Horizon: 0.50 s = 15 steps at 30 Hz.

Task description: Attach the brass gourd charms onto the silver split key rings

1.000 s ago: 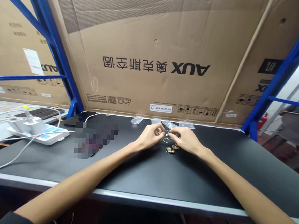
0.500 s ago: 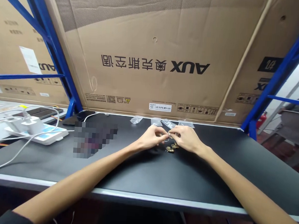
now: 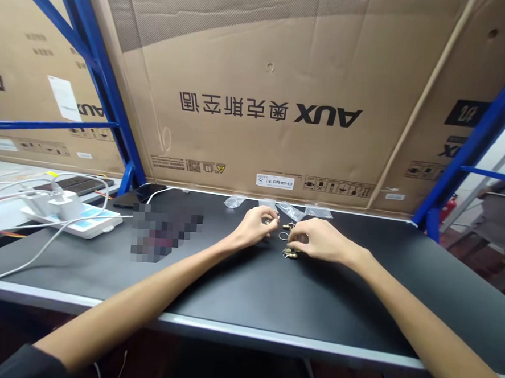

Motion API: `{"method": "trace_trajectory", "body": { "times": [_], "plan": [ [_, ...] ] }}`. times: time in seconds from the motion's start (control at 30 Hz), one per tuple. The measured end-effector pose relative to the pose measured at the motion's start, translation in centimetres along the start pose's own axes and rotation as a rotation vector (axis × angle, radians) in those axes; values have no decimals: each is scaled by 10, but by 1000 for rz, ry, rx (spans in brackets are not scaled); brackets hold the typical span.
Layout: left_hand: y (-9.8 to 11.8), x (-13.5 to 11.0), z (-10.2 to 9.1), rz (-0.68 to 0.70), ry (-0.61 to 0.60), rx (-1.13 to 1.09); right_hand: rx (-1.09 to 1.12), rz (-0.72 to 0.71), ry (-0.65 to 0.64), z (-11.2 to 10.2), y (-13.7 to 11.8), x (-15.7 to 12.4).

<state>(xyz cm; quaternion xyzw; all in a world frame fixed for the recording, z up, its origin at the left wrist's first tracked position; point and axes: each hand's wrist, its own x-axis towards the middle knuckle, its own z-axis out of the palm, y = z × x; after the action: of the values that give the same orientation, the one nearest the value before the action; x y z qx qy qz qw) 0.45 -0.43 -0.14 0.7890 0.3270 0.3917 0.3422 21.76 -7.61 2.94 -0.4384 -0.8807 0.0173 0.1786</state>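
Observation:
My left hand [image 3: 256, 226] is raised just over the black table, its thumb and forefinger pinched on a small shiny metal piece [image 3: 268, 221] that the fingers mostly cover. My right hand [image 3: 322, 240] bends down with closed fingertips at a small group of brass-coloured trinkets [image 3: 290, 253], pinching at one of them; the fingers partly hide it. Between the two hands a thin metal ring [image 3: 283, 236] lies on the tabletop. Just behind the ring lies another brass-coloured piece [image 3: 288, 227].
Several clear plastic bags [image 3: 291, 211] lie along the table's back edge, before a large cardboard box [image 3: 238, 142]. At left are a white power strip [image 3: 92, 225] with cables, a dark flat device [image 3: 141, 196] and a pixelated patch. Blue metal posts [image 3: 128, 164] flank the table.
My hands were together at one small metal piece; now they are apart. The left has drawn slightly left with a piece, and the right has lowered to the brass-coloured trinkets. The view shifted slightly.

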Motion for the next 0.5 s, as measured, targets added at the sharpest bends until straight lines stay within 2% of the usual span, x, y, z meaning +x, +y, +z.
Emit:
{"method": "trace_trajectory", "body": {
  "times": [0.2, 0.5],
  "plan": [
    [-2, 1, 2, -30, -15, -28, 6, -109, -55, 8, -4, 1],
    [0, -1, 4, -40, -26, -27, -59, -117, -15, 12, -7, 3]
  ]
}}
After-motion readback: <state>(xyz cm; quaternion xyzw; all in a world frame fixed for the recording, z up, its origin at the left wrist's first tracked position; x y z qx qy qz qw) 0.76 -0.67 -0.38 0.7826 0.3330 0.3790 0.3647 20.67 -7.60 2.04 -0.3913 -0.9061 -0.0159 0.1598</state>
